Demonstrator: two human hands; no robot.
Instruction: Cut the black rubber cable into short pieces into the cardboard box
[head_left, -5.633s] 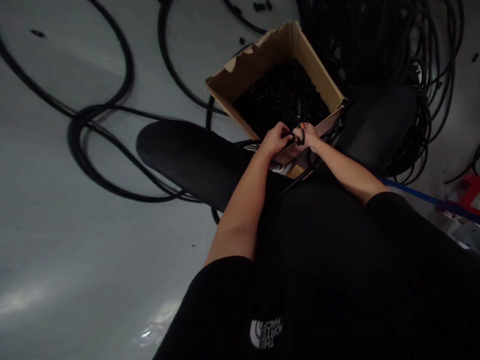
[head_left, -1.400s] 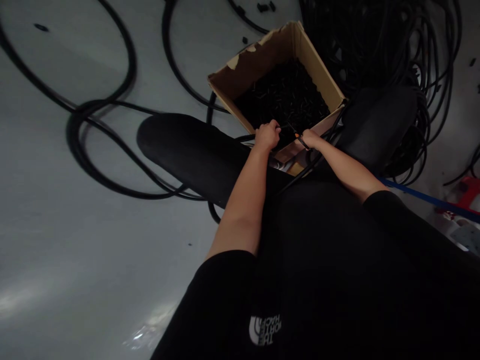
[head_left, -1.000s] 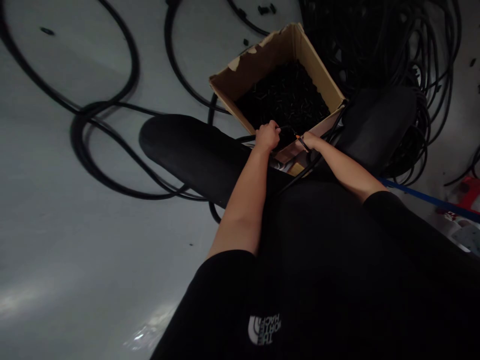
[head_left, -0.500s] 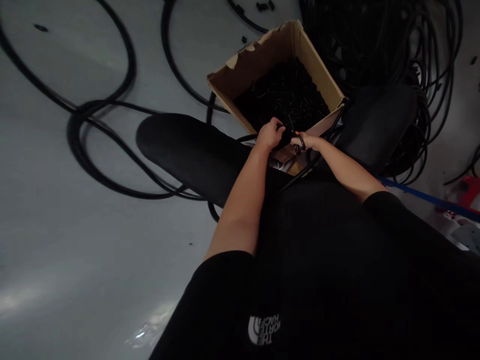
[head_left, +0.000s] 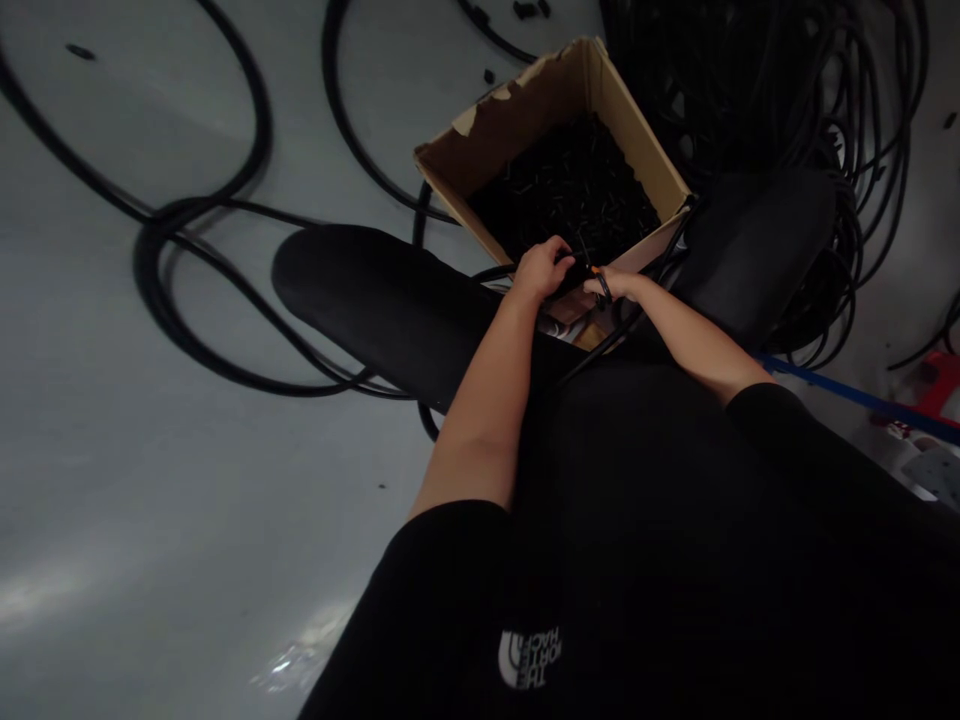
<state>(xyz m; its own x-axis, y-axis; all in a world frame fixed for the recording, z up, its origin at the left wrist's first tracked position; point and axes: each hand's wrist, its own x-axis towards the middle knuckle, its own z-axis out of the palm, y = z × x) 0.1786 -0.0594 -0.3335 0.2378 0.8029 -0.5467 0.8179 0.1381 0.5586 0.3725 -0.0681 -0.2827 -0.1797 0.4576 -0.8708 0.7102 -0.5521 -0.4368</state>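
Note:
My left hand (head_left: 541, 268) is closed on a black rubber cord (head_left: 495, 273) at the near rim of a cardboard box (head_left: 637, 120). My right hand (head_left: 616, 284) grips scissors (head_left: 603, 290) with black handle loops and a bit of orange near the pivot. The blades point away from me, close to my left fingertips, and are hard to make out against the dark contents. Inside the box lies a heap of short black cut pieces (head_left: 570, 180). Whether the blades touch the cord cannot be seen.
Long black cord loops (head_left: 225, 375) lie on the grey floor (head_left: 187, 520) at the left. A big tangled pile of black cord (head_left: 750, 80) is at the upper right. My knees flank the box. A blue strip (head_left: 847, 383) and a red object (head_left: 937, 385) lie at the right.
The scissors and my right hand have shifted very slightly, with the handle loops looking closer together. My left hand has barely moved and keeps its hold.

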